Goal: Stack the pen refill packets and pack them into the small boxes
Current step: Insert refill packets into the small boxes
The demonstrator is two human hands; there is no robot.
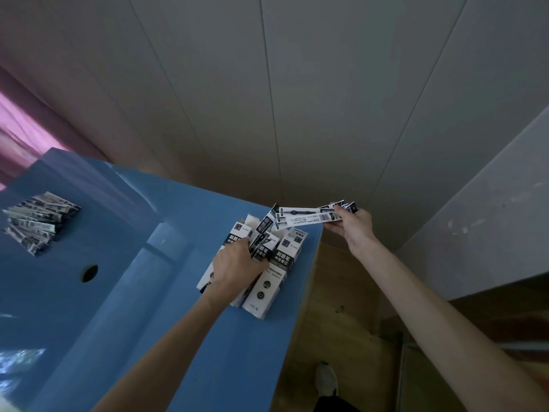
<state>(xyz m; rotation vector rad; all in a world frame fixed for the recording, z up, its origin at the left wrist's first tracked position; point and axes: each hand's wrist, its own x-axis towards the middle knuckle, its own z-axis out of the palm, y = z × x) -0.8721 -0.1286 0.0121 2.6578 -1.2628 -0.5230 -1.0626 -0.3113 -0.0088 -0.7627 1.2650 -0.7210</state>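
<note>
Several small black-and-white boxes (269,288) lie side by side near the right edge of the blue table (124,292). My left hand (234,267) rests on top of them, fingers closed on one box (261,243) whose top flap stands open. My right hand (353,228) is past the table's right edge, pinching one end of a fanned bunch of long white pen refill packets (306,218). The free ends of the packets point left toward the open box. A loose pile of more refill packets (37,223) lies at the table's far left.
A round hole (89,273) opens in the tabletop left of the boxes. Panelled wall rises behind the table, a pink curtain (20,135) hangs at the left. Wooden floor and my shoe (326,380) show to the right of the table edge.
</note>
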